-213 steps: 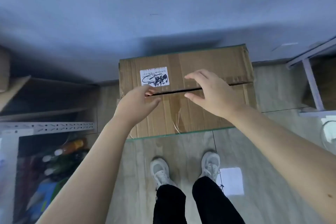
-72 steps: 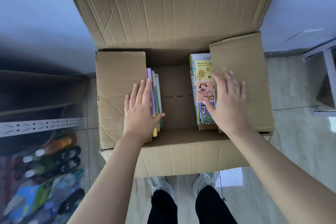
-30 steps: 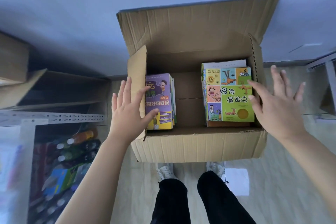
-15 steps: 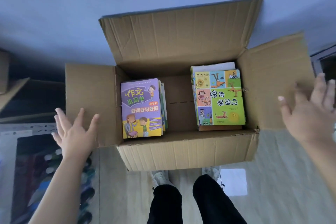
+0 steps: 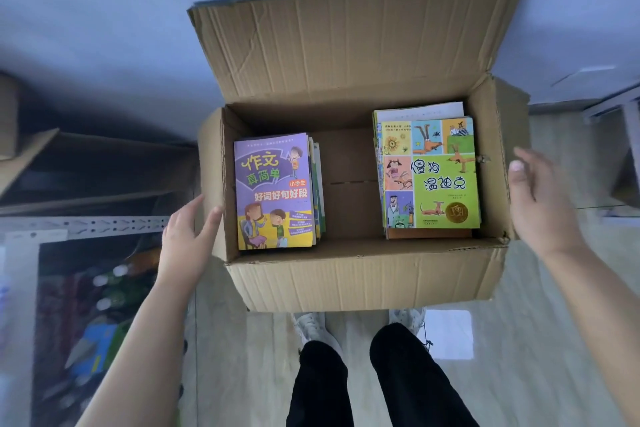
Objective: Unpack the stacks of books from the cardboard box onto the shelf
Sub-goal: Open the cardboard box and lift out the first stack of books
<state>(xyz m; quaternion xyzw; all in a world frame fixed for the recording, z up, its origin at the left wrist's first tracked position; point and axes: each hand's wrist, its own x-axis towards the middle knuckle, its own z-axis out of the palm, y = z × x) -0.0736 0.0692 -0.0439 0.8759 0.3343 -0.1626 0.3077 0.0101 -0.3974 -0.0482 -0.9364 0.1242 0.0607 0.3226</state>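
An open cardboard box [image 5: 360,274] stands on the floor in front of my feet, its rear flap upright against the wall. Inside on the left lies a stack of books topped by a purple cover [image 5: 275,191]. On the right lies a taller stack topped by a green and yellow cover [image 5: 429,173]. My left hand [image 5: 188,232] presses with straight fingers against the folded-down left flap at the box's outer left side. My right hand [image 5: 540,198] is open beside the right flap, blurred, holding nothing.
A metal shelf rack [image 5: 86,225] with a perforated rail stands at the left, with bottles and packages [image 5: 100,322] under it. Another white frame [image 5: 620,107] is at the far right. My legs and white shoes [image 5: 311,326] are just behind the box.
Both side flaps, spread outward half a second ago, are now folded down along the box's sides. My hands have come in from wide apart to the left and right walls.
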